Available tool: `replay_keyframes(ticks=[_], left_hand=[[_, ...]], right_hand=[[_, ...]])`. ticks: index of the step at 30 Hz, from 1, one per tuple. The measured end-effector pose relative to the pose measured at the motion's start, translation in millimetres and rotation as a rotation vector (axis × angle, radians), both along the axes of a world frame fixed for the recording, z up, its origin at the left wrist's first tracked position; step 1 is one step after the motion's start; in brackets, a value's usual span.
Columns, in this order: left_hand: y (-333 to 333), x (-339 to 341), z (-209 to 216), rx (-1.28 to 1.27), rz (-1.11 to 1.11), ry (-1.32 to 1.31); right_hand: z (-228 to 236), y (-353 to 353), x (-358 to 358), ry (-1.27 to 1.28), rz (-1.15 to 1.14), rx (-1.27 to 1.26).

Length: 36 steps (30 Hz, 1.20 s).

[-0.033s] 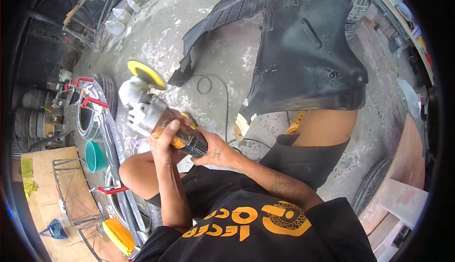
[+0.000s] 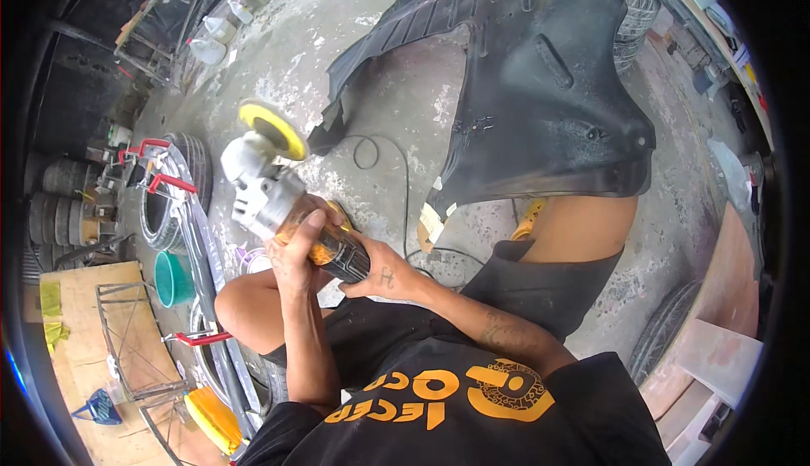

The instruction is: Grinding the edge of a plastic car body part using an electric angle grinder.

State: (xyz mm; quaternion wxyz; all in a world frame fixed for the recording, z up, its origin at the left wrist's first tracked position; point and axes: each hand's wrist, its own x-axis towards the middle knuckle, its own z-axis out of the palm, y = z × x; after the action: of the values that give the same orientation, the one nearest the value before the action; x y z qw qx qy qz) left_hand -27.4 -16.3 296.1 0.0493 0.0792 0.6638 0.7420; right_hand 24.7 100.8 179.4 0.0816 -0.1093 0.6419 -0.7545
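Observation:
An angle grinder (image 2: 268, 194) with a silver gear head and an orange-and-black body is held in front of me, tilted toward the far left. On its head sits a yellow disc pad (image 2: 274, 131), slightly blurred. My left hand (image 2: 295, 251) is wrapped round the body near the gear head, with my right hand (image 2: 378, 270) closed on the rear end. To the right of the grinder, apart from the disc, a large black moulded panel (image 2: 540, 103), shaped like a car fender, stretches over the floor beyond my right knee. Tape strips (image 2: 432, 223) cling to its near left corner.
A dark cord (image 2: 403, 179) runs over the stained concrete floor. At left stand a tyre (image 2: 156, 213), a long metal part with red clamps (image 2: 173, 183) and a green bucket (image 2: 173, 279). Plastic jugs (image 2: 207, 48) stand far left; another tyre (image 2: 662, 323) lies at right.
The grinder's head and disc have shifted slightly right, the disc also a little upward. Both hands keep their hold, and the black panel has stayed in place.

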Motion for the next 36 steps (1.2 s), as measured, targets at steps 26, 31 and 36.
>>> replay_keyframes(ticks=[26, 31, 36], left_hand=[[90, 8, 0, -0.858, -0.056, 0.100], [100, 10, 13, -0.929, -0.116, 0.019], [100, 11, 8, -0.906, -0.166, 0.012]], right_hand=[[-32, -3, 21, -0.017, -0.017, -0.426], [-24, -5, 28, -0.033, 0.008, -0.694], [-26, -4, 31, 0.064, -0.003, -0.442]])
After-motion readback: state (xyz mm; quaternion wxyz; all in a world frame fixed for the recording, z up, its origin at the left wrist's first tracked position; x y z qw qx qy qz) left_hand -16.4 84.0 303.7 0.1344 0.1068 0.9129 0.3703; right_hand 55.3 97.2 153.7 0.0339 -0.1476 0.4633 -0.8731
